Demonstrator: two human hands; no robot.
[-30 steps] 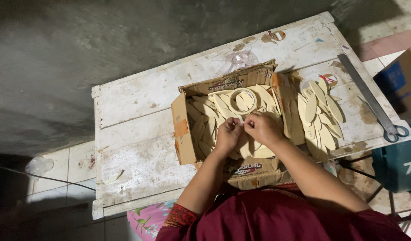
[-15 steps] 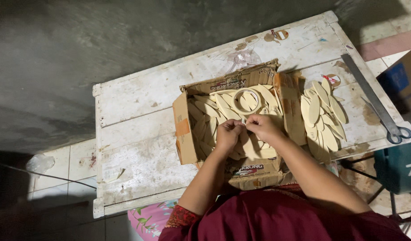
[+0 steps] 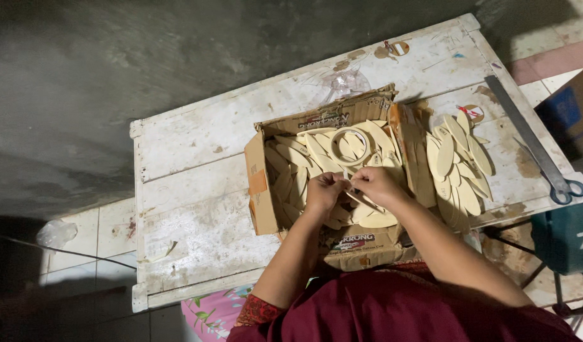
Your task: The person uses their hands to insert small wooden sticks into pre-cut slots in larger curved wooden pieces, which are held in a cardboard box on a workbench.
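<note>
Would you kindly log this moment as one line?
left hand: on pale leaf-shaped piece | right hand: same piece | over cardboard box

dark red top, patterned red cuff on left sleeve, bare forearms.

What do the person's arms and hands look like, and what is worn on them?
Both hands, left and right, are bare: no gloves, and no rings or watch visible. The forearms are uncovered. A dark red top shows below, with a patterned red sleeve edge at the left elbow.

Worn white wooden table (image 3: 196, 209), dark grey concrete wall (image 3: 146, 57), pale tiled floor (image 3: 89, 240), dim light
</note>
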